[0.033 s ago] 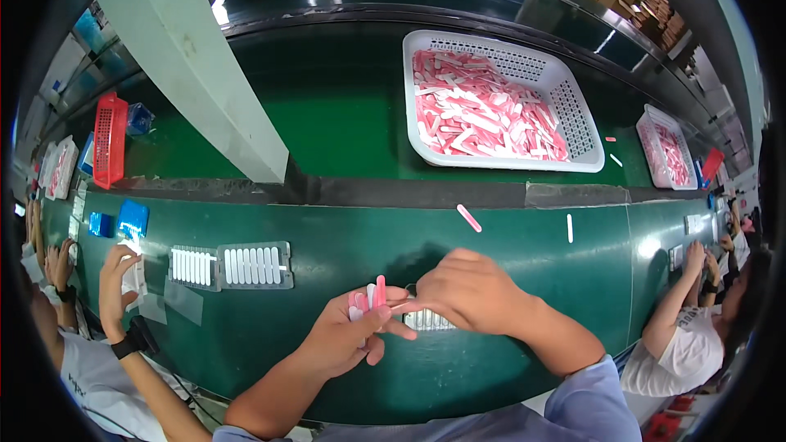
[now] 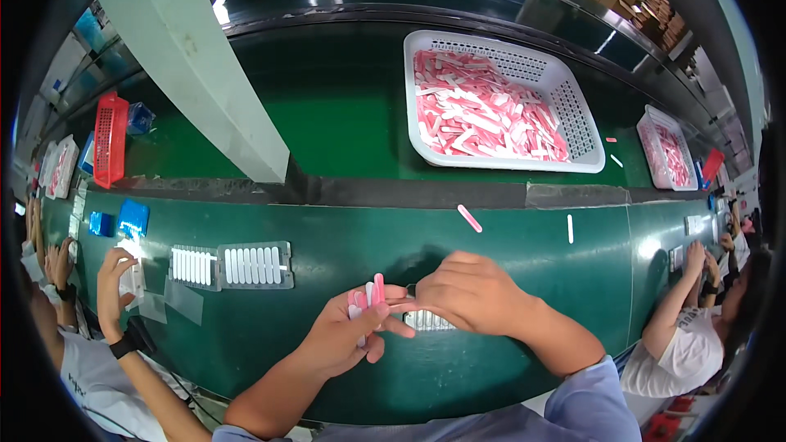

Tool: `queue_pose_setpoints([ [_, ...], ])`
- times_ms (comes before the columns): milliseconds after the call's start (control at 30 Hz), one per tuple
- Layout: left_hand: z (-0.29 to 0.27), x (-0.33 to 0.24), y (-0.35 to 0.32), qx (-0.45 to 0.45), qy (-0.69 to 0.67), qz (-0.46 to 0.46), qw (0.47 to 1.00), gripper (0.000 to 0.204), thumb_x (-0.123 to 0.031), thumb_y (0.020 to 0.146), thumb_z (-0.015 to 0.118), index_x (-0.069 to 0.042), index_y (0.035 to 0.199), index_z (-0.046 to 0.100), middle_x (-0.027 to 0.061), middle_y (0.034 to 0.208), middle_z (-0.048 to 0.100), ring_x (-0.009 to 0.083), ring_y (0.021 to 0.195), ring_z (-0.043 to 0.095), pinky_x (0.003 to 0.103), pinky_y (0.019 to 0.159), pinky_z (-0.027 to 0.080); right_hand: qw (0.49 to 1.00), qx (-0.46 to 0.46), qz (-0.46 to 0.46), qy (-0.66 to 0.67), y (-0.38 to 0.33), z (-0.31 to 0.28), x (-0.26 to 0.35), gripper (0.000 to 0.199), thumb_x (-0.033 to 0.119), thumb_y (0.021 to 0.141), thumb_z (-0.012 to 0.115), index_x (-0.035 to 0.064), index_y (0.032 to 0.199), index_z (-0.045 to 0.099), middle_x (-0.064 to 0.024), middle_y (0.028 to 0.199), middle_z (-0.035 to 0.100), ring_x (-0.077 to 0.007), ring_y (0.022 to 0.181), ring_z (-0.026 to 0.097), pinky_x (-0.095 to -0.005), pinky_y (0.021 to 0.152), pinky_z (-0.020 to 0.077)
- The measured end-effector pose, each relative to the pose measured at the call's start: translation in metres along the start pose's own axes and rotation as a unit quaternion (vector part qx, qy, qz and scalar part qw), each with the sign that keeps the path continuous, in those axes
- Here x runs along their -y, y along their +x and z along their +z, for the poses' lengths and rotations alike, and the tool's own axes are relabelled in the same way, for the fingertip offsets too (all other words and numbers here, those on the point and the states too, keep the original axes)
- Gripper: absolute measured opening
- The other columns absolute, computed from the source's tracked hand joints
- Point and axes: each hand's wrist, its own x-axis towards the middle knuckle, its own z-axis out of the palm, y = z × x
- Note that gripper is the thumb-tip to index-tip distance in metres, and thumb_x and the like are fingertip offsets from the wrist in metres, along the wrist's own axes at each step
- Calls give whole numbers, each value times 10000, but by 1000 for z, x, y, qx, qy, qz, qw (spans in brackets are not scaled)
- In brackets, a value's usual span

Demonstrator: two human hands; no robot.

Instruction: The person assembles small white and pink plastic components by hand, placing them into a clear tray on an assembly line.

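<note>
My left hand (image 2: 336,334) is closed around several small pink and white strips (image 2: 378,288) with rounded ends, like little nail files. They stick up between its thumb and fingers. Close against its fingertips, my right hand (image 2: 473,290) is bent into a pinch, back of the hand upward; whatever it grips is hidden. Partly covered by that hand, a clear slotted plastic tray (image 2: 427,322) lies on the green table below. To the left, a hinged clear tray (image 2: 255,266) lies unfolded, with white strips in rows in both halves.
A white basket (image 2: 416,127) heaped with pink and white strips stands beyond the dark ledge. One pink strip (image 2: 469,218) and one white strip (image 2: 570,228) lie loose on the table. A pale post (image 2: 196,65) rises at left. Co-workers' hands (image 2: 115,282) work at both sides.
</note>
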Motion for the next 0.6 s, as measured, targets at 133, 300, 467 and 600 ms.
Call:
queue_pose_setpoints([
  [133, 5, 2, 2, -52, 14, 41, 998, 381, -151, 1087, 555, 45, 1411, 506, 202, 1353, 650, 251, 1100, 714, 279, 604, 521, 999, -8, -32, -22, -3, -2, -1, 198, 72, 799, 697, 23, 990, 682, -79, 1029, 686, -243, 792, 649, -363, 746, 539],
  [300, 4, 4, 3, -75, 41, 68, 994, 363, -126, 1075, 572, 41, 1394, 523, 185, 1310, 679, 250, 1079, 719, 286, 613, 519, 1000, 9, -22, -3, -2, -4, -1, 186, 21, 810, 720, 8, 996, 719, -109, 1019, 718, -253, 779, 667, -374, 708, 547],
  [467, 5, 5, 5, -83, 61, 76, 992, 357, -107, 1062, 589, 44, 1382, 537, 179, 1301, 692, 244, 1047, 726, 279, 588, 510, 992, -31, 100, 77, 2, 2, 8, 164, 46, 863, 753, 25, 1017, 701, -76, 931, 678, -248, 760, 659, -368, 690, 545],
  [600, 6, 5, 5, -77, 74, 70, 992, 365, -115, 1065, 584, 41, 1391, 529, 180, 1328, 682, 236, 1044, 726, 277, 596, 508, 949, -22, 270, 159, 1, 2, 15, 134, 80, 917, 759, 33, 1032, 708, -80, 859, 665, -224, 702, 652, -357, 643, 539],
])
